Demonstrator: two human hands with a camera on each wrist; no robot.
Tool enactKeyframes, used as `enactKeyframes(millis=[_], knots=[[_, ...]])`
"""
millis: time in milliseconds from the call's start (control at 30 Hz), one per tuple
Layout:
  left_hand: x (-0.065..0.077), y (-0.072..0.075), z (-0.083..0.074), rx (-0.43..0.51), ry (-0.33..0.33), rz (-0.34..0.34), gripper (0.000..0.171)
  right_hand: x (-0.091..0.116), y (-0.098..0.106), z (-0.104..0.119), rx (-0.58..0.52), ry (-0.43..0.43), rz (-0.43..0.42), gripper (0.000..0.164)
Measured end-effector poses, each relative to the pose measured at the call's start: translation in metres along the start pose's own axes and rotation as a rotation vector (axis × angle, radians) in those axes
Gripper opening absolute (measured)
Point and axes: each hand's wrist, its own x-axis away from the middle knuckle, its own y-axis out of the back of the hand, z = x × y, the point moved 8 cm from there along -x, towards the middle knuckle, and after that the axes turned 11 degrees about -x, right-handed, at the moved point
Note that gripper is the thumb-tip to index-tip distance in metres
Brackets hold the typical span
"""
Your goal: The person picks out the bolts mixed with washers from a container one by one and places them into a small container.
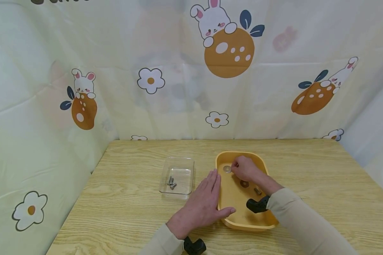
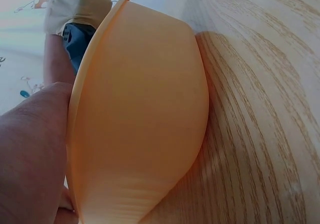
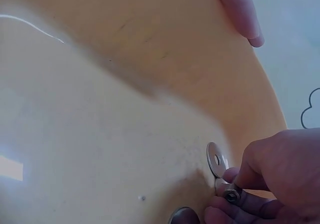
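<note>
Right hand (image 1: 245, 168) has a screw (image 3: 232, 196) pinched, clear box (image 1: 182, 181) at its 9 o'clock; straight-fingered left hand (image 1: 205, 202) sits way closer tbh.

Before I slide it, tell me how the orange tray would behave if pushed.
The orange tray would probably slide rather than tip, being broad and low. Its thin-looking wall may flex slightly. The bolt-like piece lying inside could roll.
</note>
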Motion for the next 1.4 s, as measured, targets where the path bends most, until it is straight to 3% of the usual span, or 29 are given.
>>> enactKeyframes(millis=[467,967,1400], knots=[[0.0,0.0,0.0,-0.016,-0.007,-0.003,0.101,0.004,0.0,0.0,-0.105,-0.027,0.034,0.017],[0.001,0.002,-0.001,-0.015,-0.015,-0.016,0.101,0.009,-0.008,-0.002,-0.442,-0.089,0.174,0.024],[0.0,0.0,0.0,0.001,-0.008,0.001,0.102,0.012,-0.013,0.001,-0.53,-0.114,0.29,0.023]])
